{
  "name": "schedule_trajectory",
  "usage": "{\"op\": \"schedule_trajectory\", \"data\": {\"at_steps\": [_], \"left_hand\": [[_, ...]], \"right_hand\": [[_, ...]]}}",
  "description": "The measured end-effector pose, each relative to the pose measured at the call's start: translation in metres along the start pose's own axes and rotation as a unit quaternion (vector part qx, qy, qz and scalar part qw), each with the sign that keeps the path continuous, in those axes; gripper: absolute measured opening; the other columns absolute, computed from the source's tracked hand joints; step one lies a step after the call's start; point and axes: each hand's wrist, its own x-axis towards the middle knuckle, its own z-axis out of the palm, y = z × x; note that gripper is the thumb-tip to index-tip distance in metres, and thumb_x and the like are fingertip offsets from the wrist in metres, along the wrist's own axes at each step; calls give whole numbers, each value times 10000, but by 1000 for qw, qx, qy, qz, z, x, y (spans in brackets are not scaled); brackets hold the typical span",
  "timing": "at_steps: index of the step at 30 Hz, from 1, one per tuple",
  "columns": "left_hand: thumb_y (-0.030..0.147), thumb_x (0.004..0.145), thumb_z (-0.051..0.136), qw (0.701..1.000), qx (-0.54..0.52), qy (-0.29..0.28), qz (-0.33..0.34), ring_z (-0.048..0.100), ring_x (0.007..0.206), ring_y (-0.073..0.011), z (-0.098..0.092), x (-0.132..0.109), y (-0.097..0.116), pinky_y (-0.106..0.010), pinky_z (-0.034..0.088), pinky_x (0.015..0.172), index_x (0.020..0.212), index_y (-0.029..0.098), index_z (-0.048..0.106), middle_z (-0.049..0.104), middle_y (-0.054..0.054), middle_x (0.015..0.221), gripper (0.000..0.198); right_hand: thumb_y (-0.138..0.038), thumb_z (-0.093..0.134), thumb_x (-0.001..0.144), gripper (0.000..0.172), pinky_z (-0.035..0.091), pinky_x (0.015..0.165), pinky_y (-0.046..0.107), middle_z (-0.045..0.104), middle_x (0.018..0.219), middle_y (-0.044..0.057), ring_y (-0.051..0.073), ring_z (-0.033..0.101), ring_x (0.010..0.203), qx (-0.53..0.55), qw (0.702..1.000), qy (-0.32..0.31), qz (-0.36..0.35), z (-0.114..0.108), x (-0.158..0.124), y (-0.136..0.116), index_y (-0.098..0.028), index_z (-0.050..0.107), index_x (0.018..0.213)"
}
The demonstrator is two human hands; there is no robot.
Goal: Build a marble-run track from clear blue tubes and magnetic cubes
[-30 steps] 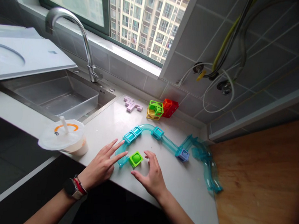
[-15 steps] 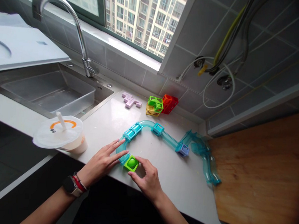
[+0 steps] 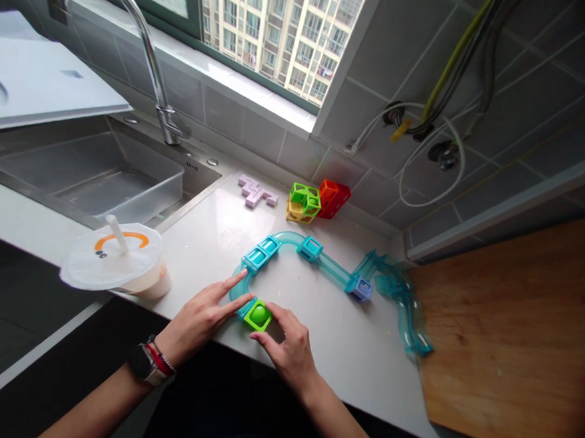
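Note:
A green cube block [image 3: 258, 316] with a domed centre sits at the near end of a translucent teal marble-run track [image 3: 238, 287]. The thumb and fingers of my right hand [image 3: 288, 342] pinch the block's right side. My left hand [image 3: 202, 319] lies over the curved track piece with fingers spread, index fingertip near the curve's upper end and another finger near the green block. The track runs through teal cube connectors [image 3: 261, 253], around another curve, past a single teal connector [image 3: 310, 248] and on to a blue-purple cube [image 3: 361, 290].
Loose teal track pieces [image 3: 402, 300] lie at the right beside a wooden board [image 3: 509, 341]. Green-yellow blocks [image 3: 304, 202], red blocks [image 3: 332, 198] and lilac pieces [image 3: 255, 192] stand at the back. A lidded drink cup [image 3: 114, 256] is near the front edge, before the sink [image 3: 194, 192].
The view has shifted slightly. My left fingers have settled a little over the curved piece, while my right hand keeps its grip on the green block, which sits against the track end.

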Motion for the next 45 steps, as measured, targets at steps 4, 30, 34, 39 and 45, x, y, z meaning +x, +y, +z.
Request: {"op": "schedule_trajectory", "data": {"at_steps": [4, 30, 34, 39, 45], "left_hand": [[64, 984, 468, 1000, 1, -5, -1, 499, 1403, -275, -1, 0, 3, -468, 494, 1114, 1524, 360, 444, 240, -66, 1689, 616], [221, 1016, 458, 998, -36, 40, -34, 440, 1456, -302, -3, 3, 6, -459, 471, 1150, 1554, 330, 395, 217, -55, 1697, 552], [166, 958, 463, 985, -117, 76, -98, 439, 1455, -298, -7, 4, 12, -465, 424, 1187, 1502, 270, 448, 256, -91, 1676, 555], [205, 963, 471, 923, -219, 231, -219, 506, 1383, -283, -1, 7, 16, -474, 489, 1115, 1247, 228, 599, 503, -105, 1497, 312], [332, 996, 513, 910, -237, 251, -230, 544, 1325, -270, -1, 22, 22, -471, 441, 1136, 1230, 237, 616, 577, -89, 1413, 273]], "right_hand": [[-374, 794, 851, 575, 566, 994, 413, 716, 1252, 52, 269, 682, 1128, -2, 1000, 0, 3, 1, -1, -1, -363, 582, 1385], [-364, 820, 809, 780, 489, 1125, 448, 605, 1413, 122, 284, 593, 1298, 21, 999, -3, 37, -5, -13, 6, -246, 459, 1490], [-293, 701, 895, 484, 490, 1104, 452, 647, 1336, 106, 270, 609, 1256, -21, 999, 3, 41, -43, -11, 15, -251, 591, 1364], [-311, 629, 940, 264, 520, 1025, 430, 720, 1169, 79, 252, 668, 1121, -70, 997, 17, 38, -100, 27, 26, -253, 695, 1188], [-404, 619, 939, 291, 571, 891, 367, 754, 1100, 69, 232, 710, 1016, -99, 993, 33, 47, -140, 118, 32, -240, 716, 1160]]}}
